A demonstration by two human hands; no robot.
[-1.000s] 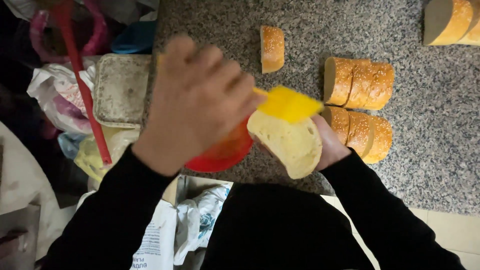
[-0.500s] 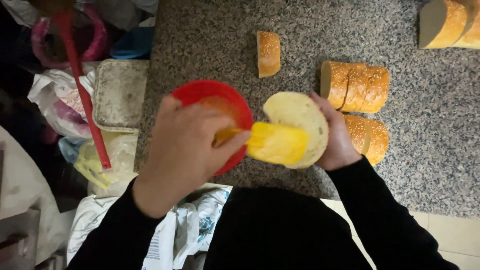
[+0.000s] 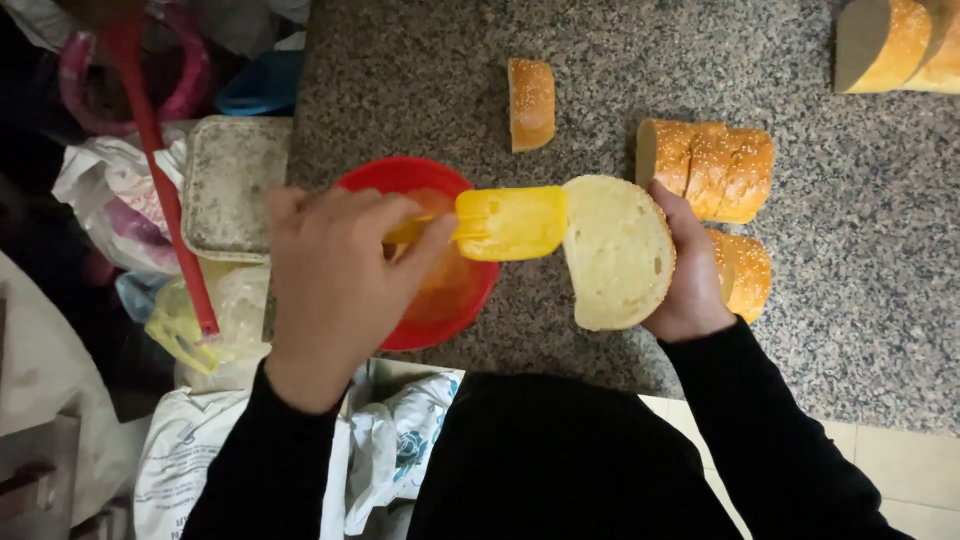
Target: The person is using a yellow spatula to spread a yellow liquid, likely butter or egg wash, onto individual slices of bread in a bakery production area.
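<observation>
Here, in the head view, the right hand (image 3: 690, 270) was closed around the edge of a bread slice (image 3: 617, 252), thumb side hidden behind it, cut face turned up toward the camera and held just above the speckled tabletop (image 3: 400, 90). The left hand (image 3: 335, 285) was curled tight on the handle of a yellow spatula (image 3: 510, 222), whose flat blade reached across to touch the left rim of the slice. Beneath the blade and hand sat a red bowl (image 3: 440, 310) with an orange spread inside, near the tabletop's edge.

The slice looked light, soft and airy, likely to dent or tear under pressure, so gripping it by the firmer crust, as the right hand did, seemed the sound place. The spatula's blade appeared thin plastic, probably a little springy; the handle was the obvious hold. Any spread on it would make things slippery.

Just beside the right hand lay seeded bread pieces (image 3: 712, 168), with another (image 3: 745, 275) partly behind the wrist, a single crust end (image 3: 531, 103) farther up, and a larger loaf (image 3: 895, 45) at the top right corner. Left of the tabletop were a worn square lid (image 3: 235, 185), a red stick (image 3: 160, 180) and plastic bags (image 3: 190, 320).
</observation>
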